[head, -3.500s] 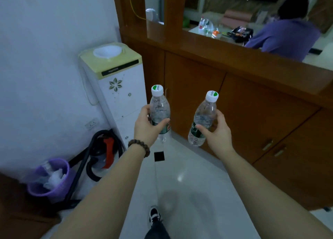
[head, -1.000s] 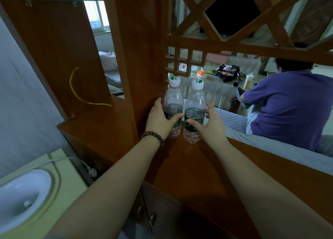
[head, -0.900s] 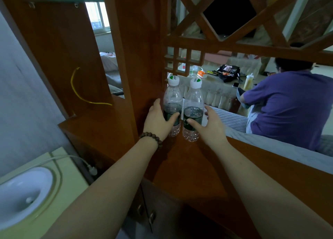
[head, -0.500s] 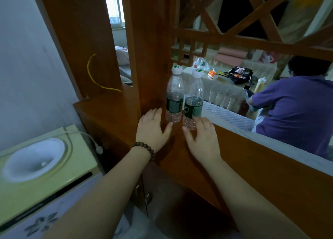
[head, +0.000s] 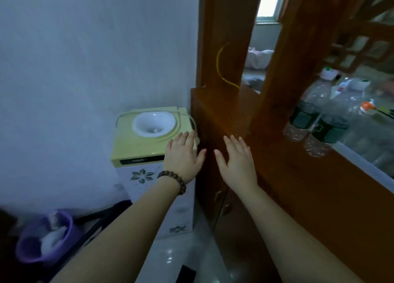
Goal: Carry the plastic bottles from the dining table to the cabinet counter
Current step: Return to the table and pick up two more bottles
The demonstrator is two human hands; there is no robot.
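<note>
Both arms are stretched forward, palms down, side by side. The left hand, a dark bead bracelet at its wrist, has its fingers straight and slightly fanned, holding nothing; it hovers over the near corner of the yellow-green water dispenser. The right hand mirrors it, fingers straight and spread, thumb out toward the left hand, empty, in front of the wooden cabinet.

Over to the right, the two plastic bottles stand upright on the desk, which is the cabinet's top, touching or very nearly touching each other, just beside the thick wooden post. Both are well apart from the hands. Each has a white cap and a dark green label band, but the picture is blurred and no writing on the labels can be read. The dark strip on the dispenser's front carries some lettering, too small to make out.

Down at lower left, a purple bin with white litter sits on the floor.
</note>
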